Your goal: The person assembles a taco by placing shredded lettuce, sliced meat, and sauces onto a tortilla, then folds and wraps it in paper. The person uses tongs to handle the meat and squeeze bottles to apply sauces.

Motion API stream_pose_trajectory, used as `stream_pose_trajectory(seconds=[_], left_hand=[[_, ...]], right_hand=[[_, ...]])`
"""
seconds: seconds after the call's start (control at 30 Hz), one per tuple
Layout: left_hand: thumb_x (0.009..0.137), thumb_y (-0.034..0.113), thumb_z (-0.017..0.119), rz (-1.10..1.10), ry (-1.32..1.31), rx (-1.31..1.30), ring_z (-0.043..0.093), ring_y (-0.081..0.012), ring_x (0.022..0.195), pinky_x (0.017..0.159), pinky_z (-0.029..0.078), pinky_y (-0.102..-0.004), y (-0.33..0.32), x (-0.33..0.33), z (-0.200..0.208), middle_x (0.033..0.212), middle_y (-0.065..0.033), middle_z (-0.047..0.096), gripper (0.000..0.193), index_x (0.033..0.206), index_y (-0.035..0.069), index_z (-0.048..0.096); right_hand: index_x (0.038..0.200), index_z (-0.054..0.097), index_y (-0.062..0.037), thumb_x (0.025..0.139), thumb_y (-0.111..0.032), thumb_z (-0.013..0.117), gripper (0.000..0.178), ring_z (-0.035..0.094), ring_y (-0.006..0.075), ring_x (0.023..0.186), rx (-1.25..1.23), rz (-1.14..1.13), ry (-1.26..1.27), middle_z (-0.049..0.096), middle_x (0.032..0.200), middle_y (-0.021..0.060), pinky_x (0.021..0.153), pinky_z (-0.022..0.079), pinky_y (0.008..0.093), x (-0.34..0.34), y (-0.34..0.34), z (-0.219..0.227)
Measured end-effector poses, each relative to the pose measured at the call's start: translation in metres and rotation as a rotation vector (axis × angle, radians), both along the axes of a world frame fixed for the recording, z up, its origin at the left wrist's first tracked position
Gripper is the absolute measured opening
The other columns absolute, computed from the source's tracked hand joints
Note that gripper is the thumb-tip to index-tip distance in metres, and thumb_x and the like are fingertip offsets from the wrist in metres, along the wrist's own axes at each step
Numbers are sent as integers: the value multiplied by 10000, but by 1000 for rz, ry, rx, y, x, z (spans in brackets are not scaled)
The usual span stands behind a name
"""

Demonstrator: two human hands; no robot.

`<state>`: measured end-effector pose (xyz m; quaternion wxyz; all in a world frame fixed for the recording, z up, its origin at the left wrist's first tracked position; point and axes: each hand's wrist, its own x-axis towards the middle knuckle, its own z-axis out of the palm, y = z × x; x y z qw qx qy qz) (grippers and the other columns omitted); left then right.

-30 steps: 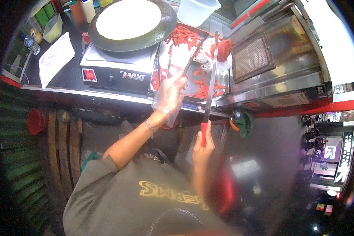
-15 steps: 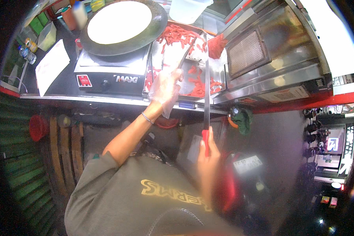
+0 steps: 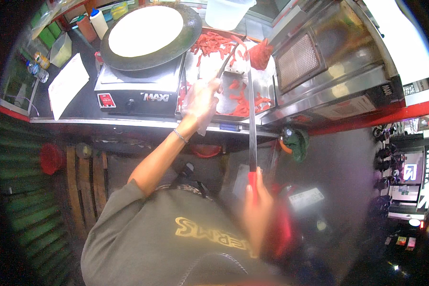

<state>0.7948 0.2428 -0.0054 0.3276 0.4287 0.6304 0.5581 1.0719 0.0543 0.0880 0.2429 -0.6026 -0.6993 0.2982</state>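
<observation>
My left hand, in a clear plastic glove, is closed around dark tongs over a metal tray. The tongs' tips are beside a chunk of red meat at the tray's far right; I cannot tell if they grip it. My right hand, bare and partly blurred, grips the red handle of a long knife. Its blade points away from me across the tray, with the tip end against or just beside the meat chunk. Red meat strips lie scattered in the tray.
Left of the tray stands a stove bearing a round dark griddle with a white flatbread. A steel grill heater rises at the right. Paper, squeeze bottles and a pale tub stand around.
My right hand has drawn the knife back toward my body. My left hand keeps about the same place with the tongs. The whole view has shifted slightly.
</observation>
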Motion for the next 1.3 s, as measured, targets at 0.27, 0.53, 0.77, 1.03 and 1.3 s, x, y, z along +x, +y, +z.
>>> stream_pose_trajectory(seconds=[0.27, 0.53, 0.77, 1.03, 1.3], left_hand=[[1048, 307, 631, -6, -293, -179, 644, -169, 611, 613, 520, -422, -10, -3, 20, 831, -57, 701, 290, 1070, 50, 764], [1103, 259, 661, -4, 267, 188, 614, -129, 596, 537, 478, -342, -75, -4, 14, 887, -22, 696, 354, 1399, 94, 763], [1195, 374, 596, -40, -518, -60, 412, -16, 544, 454, 342, -222, -122, 15, 22, 858, 71, 558, 645, 1759, 87, 471], [1196, 306, 586, -111, -548, -135, 413, -9, 578, 472, 346, -214, -140, 35, 12, 892, 64, 561, 629, 1770, 86, 452], [1185, 279, 603, -86, -566, -137, 411, -19, 580, 467, 335, -223, -131, 45, 10, 908, 45, 569, 637, 1769, 76, 448]], right_hand=[[1601, 642, 3, 1074, -38, 667, 529, 797, 432, 1175, 138, 20, -58, 770, 1356, 280, 991, 619, 454, 0, 4, -7], [1580, 687, -49, 1042, -16, 693, 539, 773, 397, 903, 153, 34, -167, 773, 1107, 218, 815, 615, 456, 19, -16, -27], [1583, 686, -38, 1043, 31, 690, 544, 752, 364, 877, 230, -2, -126, 750, 1072, 214, 796, 601, 439, 13, -13, -53], [1637, 619, -22, 1087, 5, 639, 551, 751, 421, 956, 589, 0, 142, 757, 1157, 260, 877, 597, 491, -50, 119, -87], [1654, 586, -2, 1118, -29, 607, 537, 776, 445, 1126, 585, 20, 200, 765, 1319, 299, 1001, 591, 494, -75, 154, -66]])
